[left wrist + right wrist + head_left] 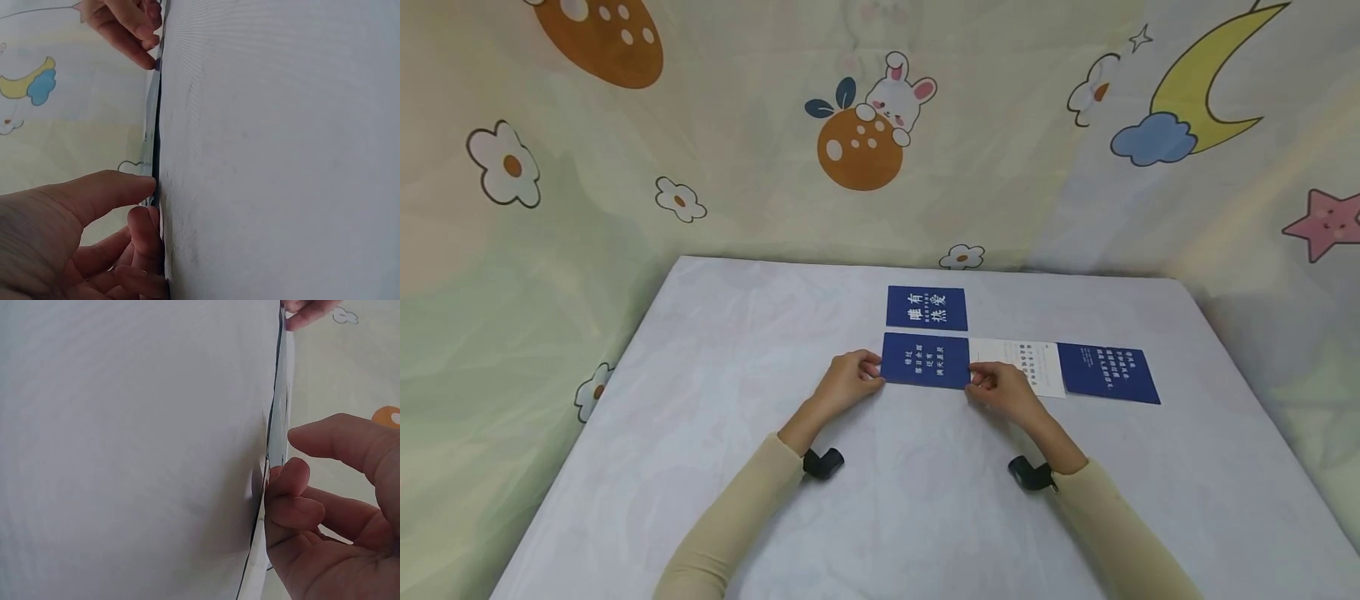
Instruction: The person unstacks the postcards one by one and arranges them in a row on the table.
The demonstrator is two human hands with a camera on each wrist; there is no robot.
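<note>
A blue card (925, 360) with white Chinese lettering lies flat, or nearly so, in the middle of the table. At its left edge, my left hand (850, 382) pinches it with curled fingers and thumb. My right hand (1006, 392) holds the opposite edge, near the lower right corner. Seen from the left wrist, the left thumb (134, 187) touches the card's thin edge. In the right wrist view the right hand's index finger (292, 477) is bent at the edge, while the thumb stands somewhat apart from it.
Behind the held card lies another blue card (927, 308). To the right, a white card (1037, 367) and a third blue card (1108, 372) continue the row. The white-covered table (737, 333) meets a patterned cloth backdrop (760, 225). Each wrist wears a small black camera.
</note>
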